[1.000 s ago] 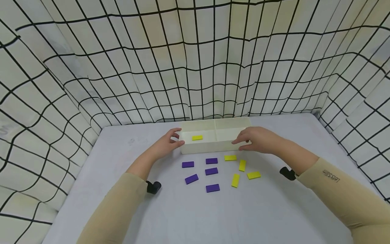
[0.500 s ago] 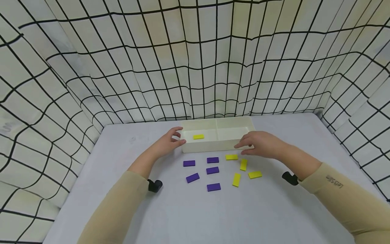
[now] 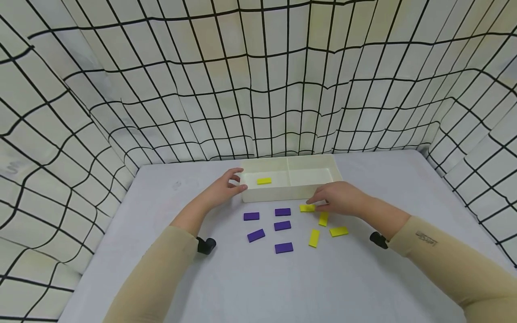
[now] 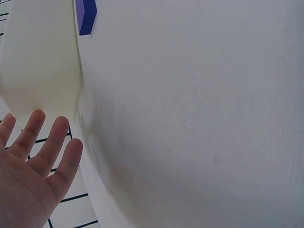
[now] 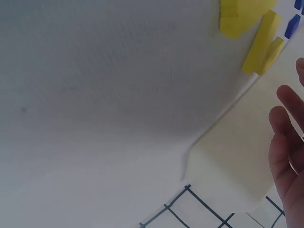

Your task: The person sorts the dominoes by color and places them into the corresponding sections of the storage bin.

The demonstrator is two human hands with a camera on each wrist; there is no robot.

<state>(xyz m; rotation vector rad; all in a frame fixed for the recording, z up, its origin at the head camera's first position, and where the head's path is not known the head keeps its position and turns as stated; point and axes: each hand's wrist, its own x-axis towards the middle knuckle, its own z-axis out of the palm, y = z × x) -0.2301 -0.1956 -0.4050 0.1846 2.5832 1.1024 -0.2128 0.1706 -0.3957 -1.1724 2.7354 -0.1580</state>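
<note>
A white open box (image 3: 291, 193) with two compartments stands at the back of the table. One yellow block (image 3: 264, 181) lies in its left compartment. My left hand (image 3: 220, 193) rests at the box's left end, its fingers spread in the left wrist view. Over the table in front of the box, my right hand (image 3: 341, 198) has its index finger and thumb at a yellow block (image 3: 307, 208), partly covering it. No grip on that block shows. The right wrist view has loosely bent fingers (image 5: 282, 121) beside the box wall.
Several purple blocks (image 3: 282, 225) lie loose on the white table (image 3: 242, 287), left of the other yellow blocks (image 3: 313, 238). White walls with a black grid (image 3: 274, 103) enclose the table's back and sides.
My right hand has come down and toward me from the box's right front edge to the nearest yellow block. The left hand stays at the box's left end.
</note>
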